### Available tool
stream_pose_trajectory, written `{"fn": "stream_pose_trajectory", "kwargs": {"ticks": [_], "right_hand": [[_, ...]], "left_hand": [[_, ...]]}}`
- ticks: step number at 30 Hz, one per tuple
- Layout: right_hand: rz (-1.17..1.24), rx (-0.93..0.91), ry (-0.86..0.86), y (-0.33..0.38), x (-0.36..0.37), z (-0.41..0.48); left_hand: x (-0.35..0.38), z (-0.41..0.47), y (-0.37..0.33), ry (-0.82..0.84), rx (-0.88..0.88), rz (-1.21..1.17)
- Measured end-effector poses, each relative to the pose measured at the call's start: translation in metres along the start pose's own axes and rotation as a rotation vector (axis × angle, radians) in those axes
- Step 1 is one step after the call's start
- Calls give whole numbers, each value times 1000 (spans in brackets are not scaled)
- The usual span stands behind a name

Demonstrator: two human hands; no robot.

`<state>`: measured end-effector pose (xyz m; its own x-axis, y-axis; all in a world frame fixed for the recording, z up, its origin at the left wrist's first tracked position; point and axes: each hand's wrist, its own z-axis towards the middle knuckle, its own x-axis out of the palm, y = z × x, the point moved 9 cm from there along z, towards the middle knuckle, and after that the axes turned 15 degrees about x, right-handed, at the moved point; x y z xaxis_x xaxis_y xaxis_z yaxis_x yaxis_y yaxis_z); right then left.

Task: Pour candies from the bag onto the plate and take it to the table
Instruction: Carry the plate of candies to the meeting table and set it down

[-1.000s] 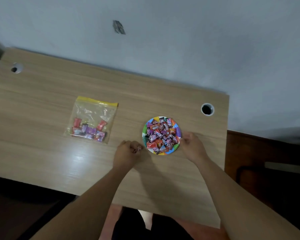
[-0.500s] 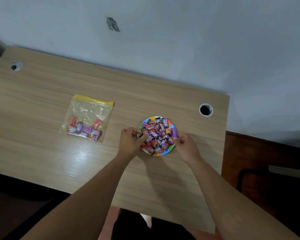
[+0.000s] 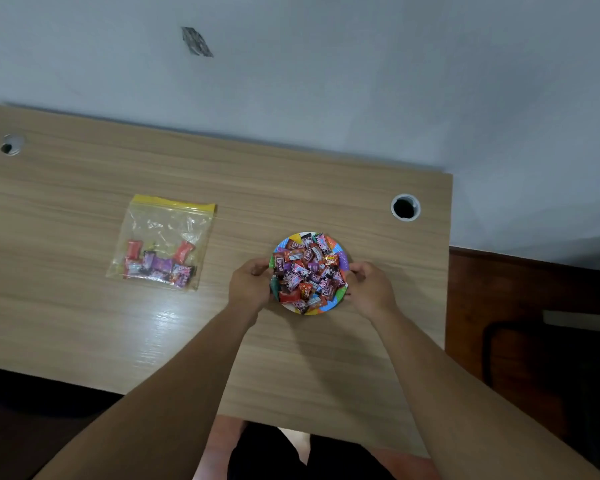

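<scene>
A small round plate with a multicoloured rim [image 3: 342,258] is heaped with wrapped candies [image 3: 307,271] in red, purple and pink. It is over the right half of the wooden desk [image 3: 84,323]. My left hand [image 3: 250,284] grips the plate's left edge and my right hand [image 3: 369,287] grips its right edge. Whether the plate is touching the desk I cannot tell. To the left lies a clear zip bag with a yellow seal [image 3: 163,242], flat on the desk, with several candies still inside.
Two round cable holes sit in the desk, one at the back right [image 3: 405,207] and one at the far left [image 3: 11,145]. A pale wall rises behind the desk. Dark brown furniture [image 3: 534,323] stands off the desk's right edge.
My left hand moved right from the desk surface to the plate's left edge and closed on it. My right hand stays on the right edge. The bag has not moved.
</scene>
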<state>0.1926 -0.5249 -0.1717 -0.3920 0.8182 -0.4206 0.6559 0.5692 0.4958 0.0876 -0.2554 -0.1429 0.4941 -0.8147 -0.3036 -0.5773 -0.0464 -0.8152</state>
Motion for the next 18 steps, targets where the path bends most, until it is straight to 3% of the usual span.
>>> {"fn": "stream_pose_trajectory", "kwargs": {"ticks": [9, 18], "right_hand": [[82, 17, -35, -4, -2, -14], [271, 24, -129, 28, -8, -95]], "left_hand": [[-1, -5, -17, 73, -33, -144], [-34, -7, -86, 299, 85, -80]]}}
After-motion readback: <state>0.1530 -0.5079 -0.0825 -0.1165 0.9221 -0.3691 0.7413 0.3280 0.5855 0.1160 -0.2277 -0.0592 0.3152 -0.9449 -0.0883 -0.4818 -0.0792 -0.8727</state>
